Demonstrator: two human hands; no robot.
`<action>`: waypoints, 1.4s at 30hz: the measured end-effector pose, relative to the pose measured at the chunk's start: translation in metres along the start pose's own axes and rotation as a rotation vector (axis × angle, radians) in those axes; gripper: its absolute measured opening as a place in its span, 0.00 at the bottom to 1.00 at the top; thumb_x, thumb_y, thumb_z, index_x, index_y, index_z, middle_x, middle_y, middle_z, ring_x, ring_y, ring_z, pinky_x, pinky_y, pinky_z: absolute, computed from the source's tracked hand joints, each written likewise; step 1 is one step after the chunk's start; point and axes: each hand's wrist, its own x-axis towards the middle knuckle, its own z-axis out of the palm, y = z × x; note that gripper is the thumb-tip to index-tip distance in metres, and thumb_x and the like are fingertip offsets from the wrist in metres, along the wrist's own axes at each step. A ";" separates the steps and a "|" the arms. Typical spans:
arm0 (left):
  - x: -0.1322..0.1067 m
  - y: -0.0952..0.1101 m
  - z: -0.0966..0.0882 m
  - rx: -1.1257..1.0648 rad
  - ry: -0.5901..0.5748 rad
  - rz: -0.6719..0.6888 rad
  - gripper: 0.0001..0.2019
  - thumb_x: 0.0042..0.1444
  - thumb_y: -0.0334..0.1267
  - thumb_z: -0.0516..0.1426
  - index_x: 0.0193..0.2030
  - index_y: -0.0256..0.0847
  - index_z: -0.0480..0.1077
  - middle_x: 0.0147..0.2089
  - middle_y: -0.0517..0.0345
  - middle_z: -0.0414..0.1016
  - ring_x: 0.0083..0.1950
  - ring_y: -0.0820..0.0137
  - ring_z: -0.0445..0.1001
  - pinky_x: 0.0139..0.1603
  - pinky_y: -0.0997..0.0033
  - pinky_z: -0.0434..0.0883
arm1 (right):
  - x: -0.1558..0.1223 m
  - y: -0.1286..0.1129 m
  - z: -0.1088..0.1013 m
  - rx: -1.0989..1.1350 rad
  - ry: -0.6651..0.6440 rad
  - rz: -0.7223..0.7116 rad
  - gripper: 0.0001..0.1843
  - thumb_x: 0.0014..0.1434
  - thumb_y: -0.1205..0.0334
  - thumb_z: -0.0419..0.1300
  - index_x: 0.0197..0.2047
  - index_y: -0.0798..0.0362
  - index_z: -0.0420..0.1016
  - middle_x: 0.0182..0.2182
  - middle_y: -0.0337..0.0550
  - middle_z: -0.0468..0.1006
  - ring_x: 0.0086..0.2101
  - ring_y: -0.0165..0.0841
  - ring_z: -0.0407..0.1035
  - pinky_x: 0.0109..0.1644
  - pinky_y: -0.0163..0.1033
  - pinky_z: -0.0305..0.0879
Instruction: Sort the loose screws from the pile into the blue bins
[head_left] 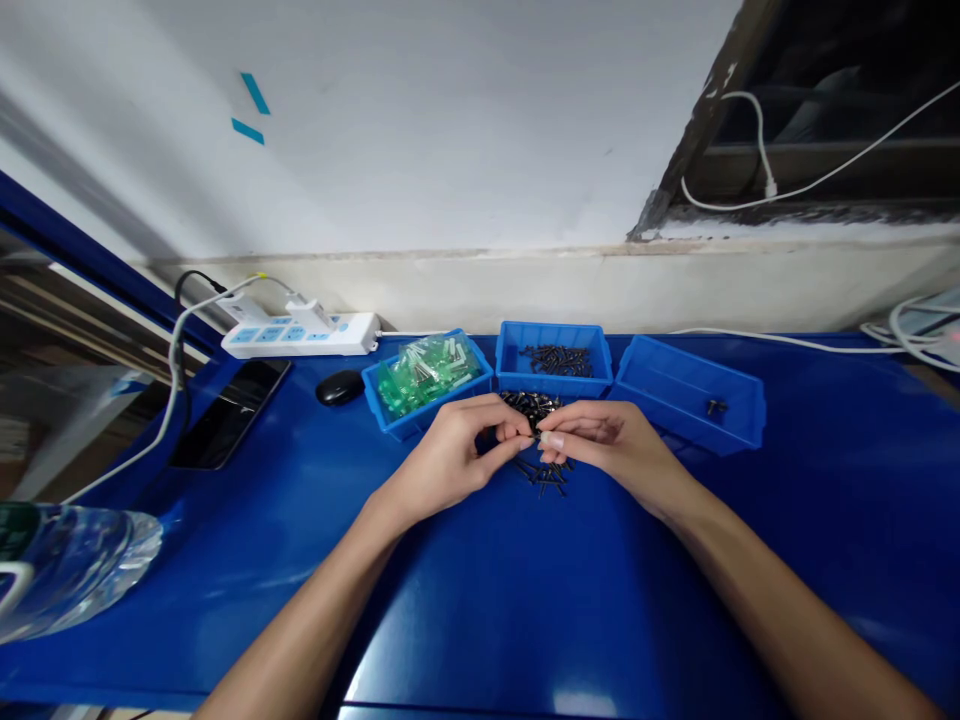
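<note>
My left hand (469, 450) and my right hand (600, 440) meet over a pile of dark screws (546, 474), fingertips pinched close together. Between them is a small dark screw (536, 436), mostly covered by the fingers; its details are too small to make out. Just behind my hands stands a blue bin (555, 382) holding more dark screws. To its left, another blue bin (420, 422) contains green plastic bags with pale pieces. A third blue bin (675, 400), tilted on the right, has a few dark screws in it.
On the blue table (487, 600) lie a black mouse (340, 388) and a phone (231, 414). A white power strip (300, 338) with plugs and cables sits against the wall. A large water bottle (82, 570) lies at left. White cable (780, 341) runs along the back right.
</note>
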 end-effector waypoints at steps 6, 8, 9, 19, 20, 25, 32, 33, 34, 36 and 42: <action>-0.003 -0.003 -0.001 0.240 -0.165 0.041 0.04 0.62 0.33 0.63 0.43 0.37 0.77 0.40 0.54 0.77 0.40 0.67 0.77 0.44 0.67 0.75 | 0.003 0.008 -0.005 0.062 0.134 -0.064 0.14 0.53 0.50 0.72 0.38 0.50 0.87 0.33 0.46 0.87 0.33 0.38 0.81 0.39 0.42 0.77; -0.004 -0.006 0.000 0.310 -0.241 0.068 0.05 0.63 0.32 0.63 0.45 0.37 0.77 0.44 0.52 0.79 0.44 0.64 0.78 0.47 0.65 0.75 | 0.004 0.013 -0.007 0.110 0.215 -0.137 0.18 0.55 0.50 0.72 0.47 0.46 0.85 0.47 0.47 0.86 0.44 0.41 0.81 0.50 0.47 0.77; -0.005 -0.007 0.001 0.335 -0.271 0.075 0.05 0.64 0.31 0.61 0.45 0.37 0.77 0.44 0.51 0.79 0.45 0.64 0.78 0.48 0.64 0.75 | 0.005 0.016 -0.007 0.119 0.234 -0.161 0.20 0.55 0.51 0.72 0.52 0.43 0.84 0.54 0.46 0.83 0.49 0.43 0.80 0.55 0.50 0.75; 0.005 -0.005 0.010 0.543 -0.394 0.075 0.08 0.69 0.27 0.54 0.39 0.35 0.73 0.40 0.51 0.76 0.39 0.65 0.77 0.40 0.67 0.73 | 0.000 0.012 -0.005 0.116 0.212 -0.127 0.19 0.58 0.55 0.70 0.53 0.44 0.81 0.55 0.47 0.83 0.46 0.40 0.80 0.53 0.48 0.76; 0.006 -0.005 0.010 0.558 -0.392 0.082 0.09 0.69 0.27 0.53 0.39 0.35 0.73 0.40 0.51 0.76 0.39 0.65 0.76 0.40 0.67 0.73 | -0.001 0.010 -0.005 0.120 0.210 -0.123 0.18 0.58 0.56 0.69 0.52 0.45 0.81 0.54 0.47 0.83 0.45 0.39 0.81 0.52 0.47 0.76; 0.000 -0.003 0.010 0.535 -0.222 0.168 0.12 0.74 0.32 0.49 0.41 0.34 0.72 0.39 0.51 0.75 0.37 0.67 0.74 0.38 0.68 0.72 | 0.001 0.007 -0.006 0.074 0.199 -0.134 0.14 0.58 0.57 0.69 0.48 0.47 0.82 0.46 0.46 0.86 0.40 0.37 0.81 0.49 0.46 0.77; -0.011 -0.008 0.013 0.306 0.016 0.217 0.08 0.74 0.32 0.51 0.44 0.38 0.71 0.39 0.55 0.77 0.38 0.70 0.75 0.40 0.72 0.73 | 0.000 0.006 0.001 -0.216 0.090 -0.144 0.09 0.57 0.59 0.67 0.41 0.49 0.85 0.39 0.45 0.87 0.41 0.40 0.82 0.50 0.47 0.78; -0.012 -0.009 0.014 0.285 0.034 0.226 0.07 0.73 0.31 0.52 0.44 0.38 0.71 0.39 0.55 0.78 0.39 0.70 0.76 0.41 0.72 0.74 | 0.000 0.006 0.002 -0.223 0.062 -0.134 0.09 0.56 0.59 0.67 0.41 0.49 0.85 0.39 0.45 0.87 0.41 0.41 0.82 0.50 0.47 0.78; -0.012 -0.009 0.015 0.267 0.054 0.234 0.06 0.72 0.30 0.53 0.44 0.38 0.71 0.39 0.55 0.78 0.39 0.70 0.76 0.42 0.71 0.74 | -0.001 0.007 0.003 -0.211 0.038 -0.119 0.09 0.55 0.60 0.68 0.41 0.50 0.85 0.38 0.45 0.87 0.40 0.41 0.82 0.49 0.47 0.79; -0.013 -0.010 0.016 0.244 0.090 0.245 0.05 0.71 0.30 0.54 0.44 0.38 0.71 0.39 0.55 0.79 0.39 0.70 0.77 0.43 0.71 0.74 | -0.001 0.007 0.004 -0.152 0.006 -0.070 0.10 0.53 0.59 0.69 0.40 0.52 0.85 0.37 0.46 0.87 0.39 0.41 0.83 0.47 0.45 0.79; -0.014 -0.009 0.014 0.213 0.093 0.216 0.04 0.71 0.31 0.56 0.43 0.38 0.71 0.37 0.56 0.79 0.37 0.71 0.77 0.40 0.72 0.74 | 0.001 0.000 -0.001 -0.043 -0.058 0.065 0.14 0.49 0.54 0.75 0.36 0.54 0.84 0.24 0.44 0.84 0.29 0.39 0.82 0.34 0.39 0.78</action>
